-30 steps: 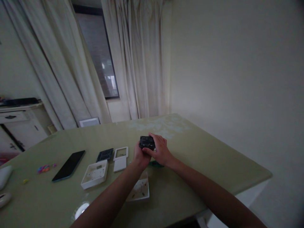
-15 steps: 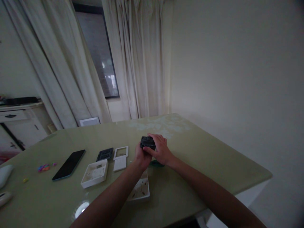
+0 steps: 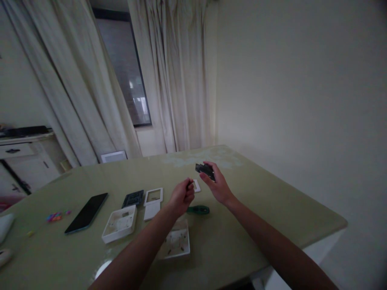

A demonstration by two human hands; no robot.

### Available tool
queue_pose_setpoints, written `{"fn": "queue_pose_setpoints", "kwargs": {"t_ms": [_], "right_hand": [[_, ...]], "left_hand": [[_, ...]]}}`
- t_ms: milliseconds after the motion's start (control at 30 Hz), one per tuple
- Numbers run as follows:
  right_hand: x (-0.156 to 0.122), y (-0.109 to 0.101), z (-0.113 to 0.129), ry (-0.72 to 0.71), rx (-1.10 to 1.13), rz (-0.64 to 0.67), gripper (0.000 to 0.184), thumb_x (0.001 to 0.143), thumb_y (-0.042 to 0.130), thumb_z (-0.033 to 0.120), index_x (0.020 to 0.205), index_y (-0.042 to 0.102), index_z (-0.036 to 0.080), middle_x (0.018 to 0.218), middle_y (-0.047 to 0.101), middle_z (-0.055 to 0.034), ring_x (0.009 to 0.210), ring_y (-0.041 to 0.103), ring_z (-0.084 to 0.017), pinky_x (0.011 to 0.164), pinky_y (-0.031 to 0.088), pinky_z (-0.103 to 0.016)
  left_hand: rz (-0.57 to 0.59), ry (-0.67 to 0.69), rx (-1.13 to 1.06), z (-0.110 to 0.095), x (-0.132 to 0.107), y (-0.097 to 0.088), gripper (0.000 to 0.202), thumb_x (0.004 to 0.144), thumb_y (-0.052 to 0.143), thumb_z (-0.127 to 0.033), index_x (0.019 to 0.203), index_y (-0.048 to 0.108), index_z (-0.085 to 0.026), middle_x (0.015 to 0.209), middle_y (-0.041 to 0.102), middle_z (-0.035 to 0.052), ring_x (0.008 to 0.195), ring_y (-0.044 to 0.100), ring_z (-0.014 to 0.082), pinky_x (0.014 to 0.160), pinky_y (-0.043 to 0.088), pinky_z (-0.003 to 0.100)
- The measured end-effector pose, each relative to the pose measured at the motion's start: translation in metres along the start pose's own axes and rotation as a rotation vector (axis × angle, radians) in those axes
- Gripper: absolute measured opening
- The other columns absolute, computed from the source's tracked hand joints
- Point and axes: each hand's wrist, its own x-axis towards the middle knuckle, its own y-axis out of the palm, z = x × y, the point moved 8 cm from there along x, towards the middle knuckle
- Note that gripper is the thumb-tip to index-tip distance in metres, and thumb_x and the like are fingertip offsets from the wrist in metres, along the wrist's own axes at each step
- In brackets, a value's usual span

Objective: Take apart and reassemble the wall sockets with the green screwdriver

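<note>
My right hand (image 3: 220,185) is raised above the table with its fingers around a black square electrical module (image 3: 205,171), now tilted. My left hand (image 3: 182,197) is apart from it, lower and to the left, closed in a pinch. A small dark thing shows at its fingertips, too small to name. Under the hands lies a green handle (image 3: 198,210), its left end hidden behind my left hand. A white frame piece (image 3: 197,186) is partly covered between the hands. Below my left forearm sits an open white mounting box (image 3: 179,241), partly hidden by the arm.
Left of my hands are a second white mounting box (image 3: 119,225), another black module (image 3: 133,198), a white frame (image 3: 153,196) and a white plate (image 3: 152,210). Farther left lie a phone (image 3: 86,212) and small colourful pieces (image 3: 54,217). A wall (image 3: 302,100) borders the table's right side.
My hands have come apart. My right hand has carried the black module up and to the right, while my left hand has let go of it. More of the green handle shows.
</note>
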Motion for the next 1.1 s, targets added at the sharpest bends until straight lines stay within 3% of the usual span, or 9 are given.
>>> {"fn": "queue_pose_setpoints", "kwargs": {"t_ms": [67,100,200,300,433,633,900,1033,1100], "right_hand": [[0.005,-0.011,-0.006,0.049,0.051,-0.036,0.066,0.087,0.073,0.07,0.132,0.06,0.023,0.127,0.073,-0.013,0.114,0.07,-0.029,0.106,0.053,-0.049],[0.007,-0.016,-0.01,0.077,0.083,-0.061,0.067,0.084,0.074,0.072,0.129,0.062,0.022,0.124,0.074,-0.0121,0.112,0.07,-0.029,0.106,0.052,-0.049],[0.015,-0.026,-0.022,0.148,0.158,-0.128,0.07,0.079,0.073,0.079,0.12,0.066,0.022,0.117,0.075,-0.0098,0.11,0.068,-0.028,0.107,0.05,-0.048],[0.019,-0.029,-0.032,0.2,0.194,-0.152,0.069,0.082,0.065,0.084,0.112,0.069,0.022,0.11,0.076,-0.0092,0.106,0.068,-0.028,0.103,0.051,-0.046],[0.021,-0.033,-0.041,0.259,0.246,-0.167,0.071,0.083,0.058,0.087,0.104,0.072,0.021,0.103,0.078,-0.0102,0.097,0.071,-0.028,0.09,0.053,-0.043],[0.023,-0.038,-0.049,0.306,0.295,-0.193,0.076,0.082,0.055,0.09,0.108,0.073,0.021,0.103,0.08,-0.0094,0.092,0.073,-0.026,0.078,0.049,-0.035],[0.021,-0.039,-0.067,0.382,0.244,-0.151,0.072,0.083,0.058,0.088,0.108,0.071,0.022,0.103,0.081,-0.0083,0.091,0.075,-0.023,0.07,0.049,-0.029],[0.019,-0.033,-0.093,0.515,0.207,-0.039,0.061,0.092,0.057,0.077,0.103,0.071,0.018,0.09,0.081,-0.0104,0.075,0.077,-0.022,0.061,0.049,-0.028],[0.017,-0.031,-0.106,0.553,0.173,0.009,0.051,0.093,0.064,0.067,0.098,0.071,0.017,0.083,0.079,-0.0096,0.069,0.076,-0.022,0.058,0.048,-0.027]], "left_hand": [[-0.014,0.014,0.204,-0.007,0.008,0.0,0.026,0.108,0.063,-0.032,0.088,0.063,-0.015,0.064,0.051,-0.0085,0.04,0.039,0.0051,0.036,0.032,0.015],[-0.026,0.027,0.31,-0.011,0.014,0.0,0.025,0.109,0.064,-0.034,0.093,0.065,-0.015,0.07,0.057,-0.0064,0.045,0.046,0.0063,0.04,0.039,0.017],[-0.065,0.077,0.584,-0.022,0.04,0.003,0.024,0.107,0.068,-0.038,0.116,0.07,-0.015,0.106,0.072,0.0043,0.082,0.071,0.0178,0.07,0.063,0.032],[-0.084,0.131,0.807,-0.027,0.064,0.008,0.031,0.106,0.07,-0.036,0.13,0.068,-0.017,0.13,0.069,0.0087,0.109,0.072,0.0281,0.091,0.064,0.046],[-0.086,0.21,1.032,-0.025,0.08,0.011,0.032,0.106,0.069,-0.036,0.133,0.067,-0.019,0.136,0.068,0.0103,0.114,0.071,0.0283,0.096,0.062,0.048],[-0.062,0.288,1.294,-0.023,0.079,0.004,0.032,0.106,0.069,-0.035,0.134,0.066,-0.019,0.135,0.068,0.0109,0.113,0.071,0.0274,0.095,0.062,0.048],[0.004,0.352,1.531,-0.06,0.053,0.003,0.03,0.106,0.069,-0.038,0.127,0.068,-0.017,0.128,0.071,0.0098,0.11,0.071,0.0272,0.096,0.061,0.049],[0.163,0.335,1.607,-0.077,0.005,0.011,0.037,0.11,0.051,-0.045,0.107,0.074,-0.016,0.107,0.077,0.009,0.106,0.071,0.0275,0.098,0.057,0.043],[0.302,0.27,1.643,-0.075,-0.034,0.016,0.039,0.104,0.056,-0.052,0.111,0.076,-0.018,0.106,0.079,0.0078,0.1,0.073,0.027,0.093,0.059,0.039]]}}
